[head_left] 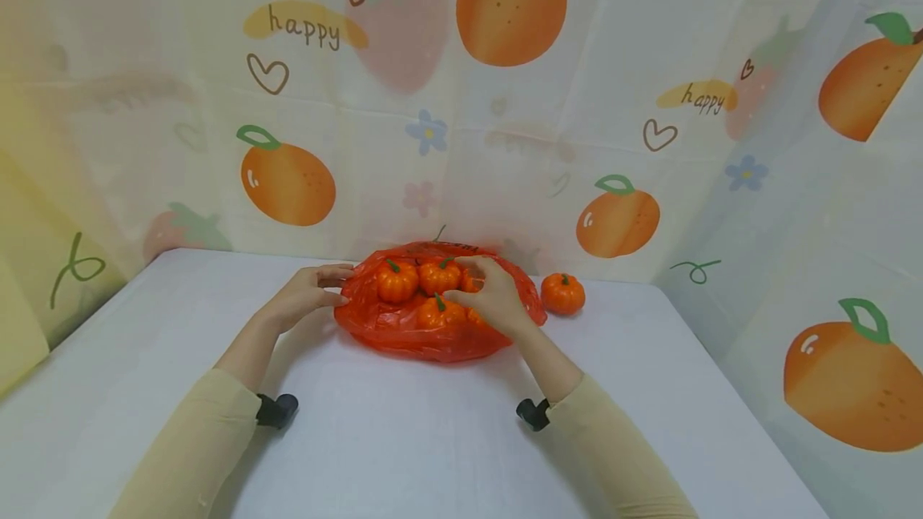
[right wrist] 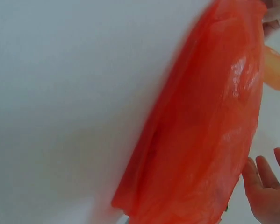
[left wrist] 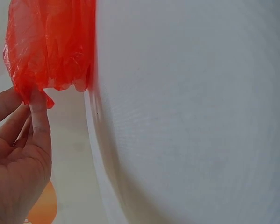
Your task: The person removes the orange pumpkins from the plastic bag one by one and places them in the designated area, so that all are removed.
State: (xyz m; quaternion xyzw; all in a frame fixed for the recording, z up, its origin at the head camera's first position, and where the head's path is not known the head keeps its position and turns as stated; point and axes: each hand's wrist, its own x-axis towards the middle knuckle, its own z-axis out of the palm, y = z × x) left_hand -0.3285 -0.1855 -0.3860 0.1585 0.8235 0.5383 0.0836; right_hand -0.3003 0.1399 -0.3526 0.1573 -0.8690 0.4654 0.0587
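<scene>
A red plastic bag (head_left: 404, 344) lies with its mouth open at the far middle of the table. Several small orange pumpkins with green stems are inside it, among them a left one (head_left: 397, 283), a back one (head_left: 437, 277) and a front one (head_left: 440, 314). The left hand (head_left: 303, 295) pinches the bag's left edge between thumb and fingers, as the left wrist view shows on the bag (left wrist: 55, 46). Over the bag's right part, the right hand (head_left: 493, 295) reaches in with fingers spread, partly hiding pumpkins. Its spread fingers hold nothing visible in the right wrist view.
One more pumpkin (head_left: 563, 295) sits on the white tabletop (head_left: 389, 439), just right of the bag. Behind the table hangs a fruit-printed curtain (head_left: 461, 150). Each sleeve has a dark wrist camera (head_left: 277, 411) at its cuff.
</scene>
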